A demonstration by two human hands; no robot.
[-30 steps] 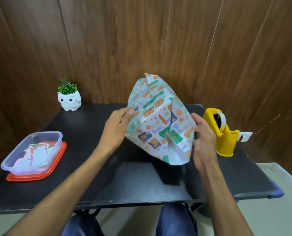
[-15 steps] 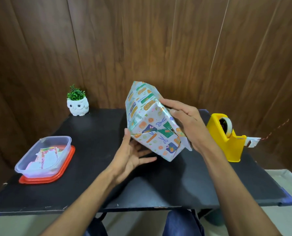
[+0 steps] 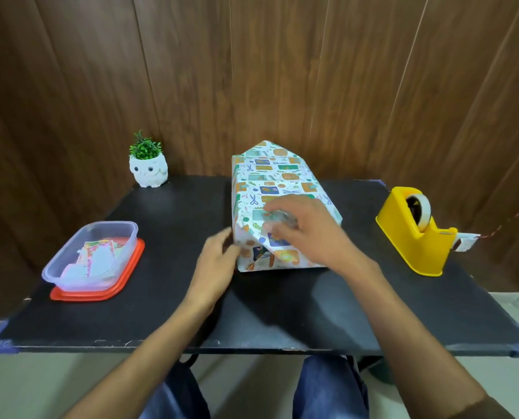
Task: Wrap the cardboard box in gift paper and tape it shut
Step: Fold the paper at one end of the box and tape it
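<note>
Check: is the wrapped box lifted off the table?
No, the wrapped box rests on the black table, with both hands on its near end.

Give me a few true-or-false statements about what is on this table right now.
1. The wrapped box lies on the black table. True.
2. The tape dispenser is green. False: it is yellow.
3. The right hand rests on top of the wrapped box. True.
4. The owl planter stands inside the plastic container. False: it stands apart, at the table's back edge.
5. The left hand holds the tape dispenser. False: it touches the box's near left corner.
</note>
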